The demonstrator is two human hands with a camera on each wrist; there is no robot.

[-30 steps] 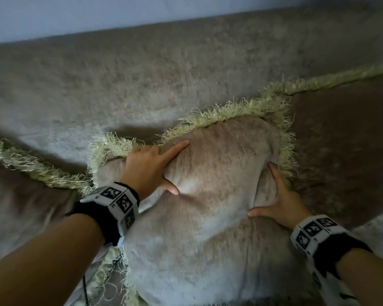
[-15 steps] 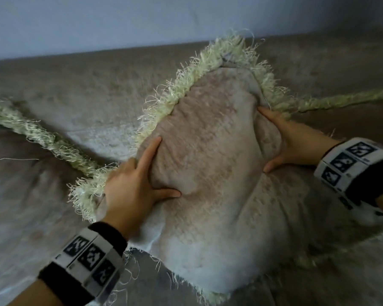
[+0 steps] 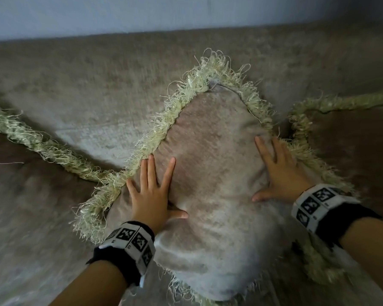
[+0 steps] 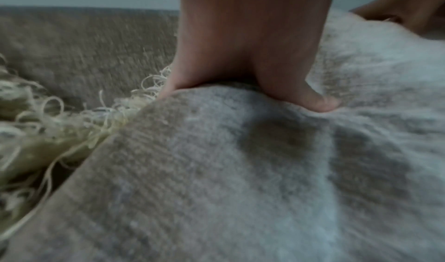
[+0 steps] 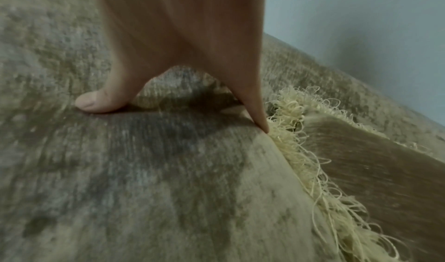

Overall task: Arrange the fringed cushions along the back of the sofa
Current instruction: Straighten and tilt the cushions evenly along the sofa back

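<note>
A beige velvet cushion (image 3: 210, 173) with pale green fringe leans corner-up against the sofa back (image 3: 97, 85). My left hand (image 3: 152, 191) lies flat on its left side, fingers straight and spread, thumb pressed into the fabric. My right hand (image 3: 279, 171) lies flat on its right side by the fringe, fingers straight. In the left wrist view the left hand (image 4: 250, 87) presses the cushion (image 4: 216, 171) next to the fringe. The right wrist view has my right hand (image 5: 173, 110) resting on the cushion (image 5: 144, 171), thumb and little finger spread.
A darker brown fringed cushion (image 3: 352, 151) stands to the right, its fringe touching the middle one. Another fringed cushion (image 3: 13, 173) lies to the left. A pale wall (image 3: 164, 12) rises behind the sofa back.
The cushion has dropped a little and settled against the sofa back. Both hands went from gripping its sides to lying flat on its face, and the view shifted lower.
</note>
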